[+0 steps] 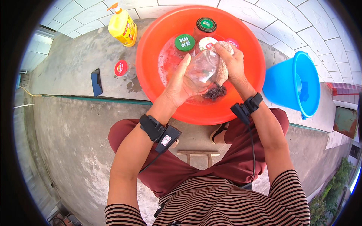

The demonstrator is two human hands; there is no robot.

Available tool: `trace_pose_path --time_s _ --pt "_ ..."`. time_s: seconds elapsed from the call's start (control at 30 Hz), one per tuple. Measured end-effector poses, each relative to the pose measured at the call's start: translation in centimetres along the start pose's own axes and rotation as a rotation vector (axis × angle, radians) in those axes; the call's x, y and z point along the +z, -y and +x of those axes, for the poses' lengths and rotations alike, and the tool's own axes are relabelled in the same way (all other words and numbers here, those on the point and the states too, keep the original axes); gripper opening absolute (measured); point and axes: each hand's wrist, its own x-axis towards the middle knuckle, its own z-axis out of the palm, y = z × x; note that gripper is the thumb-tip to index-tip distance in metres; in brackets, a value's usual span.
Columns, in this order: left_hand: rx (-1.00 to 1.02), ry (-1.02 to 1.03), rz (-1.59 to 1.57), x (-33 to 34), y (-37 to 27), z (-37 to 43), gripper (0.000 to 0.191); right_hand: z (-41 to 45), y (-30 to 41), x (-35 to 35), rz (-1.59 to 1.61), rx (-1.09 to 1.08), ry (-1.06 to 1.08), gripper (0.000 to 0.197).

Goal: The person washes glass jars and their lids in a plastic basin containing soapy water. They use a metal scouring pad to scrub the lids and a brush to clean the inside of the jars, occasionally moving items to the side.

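Over a large orange-red plastic basin (152,36), my left hand (178,82) grips a clear glass jar (202,67), tilted on its side. A pale pink cloth (222,72) is bunched in my right hand (232,60), pressed to one end of the jar. Below the jar sits a dark scouring pad (215,92), partly covered. In the basin's soapy water stand lidded jars: one with a green lid (184,42), one with a black-rimmed green lid (206,25), and one with a white lid (208,43). A pink-red lid (232,43) shows partly behind my right hand.
Left of the basin, on the concrete ledge (70,62), are a yellow pump bottle (123,28), a red-lidded jar (124,69) and a dark phone (96,82). A blue bucket (282,80) tilts at the right. White tiled wall (299,19) rises behind; a wooden stool (198,153) shows between my legs.
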Motion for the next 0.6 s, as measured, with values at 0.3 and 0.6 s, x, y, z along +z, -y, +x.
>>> trace_pose_path --time_s 0.3,0.6 --pt "0.206 -0.033 0.513 1.9 -0.3 -0.8 0.067 0.1 0.9 -1.2 -0.02 0.013 0.161 0.022" --pt "0.83 -0.234 1.453 0.5 1.7 0.3 0.077 0.1 0.4 -0.6 -0.121 0.006 0.156 0.026"
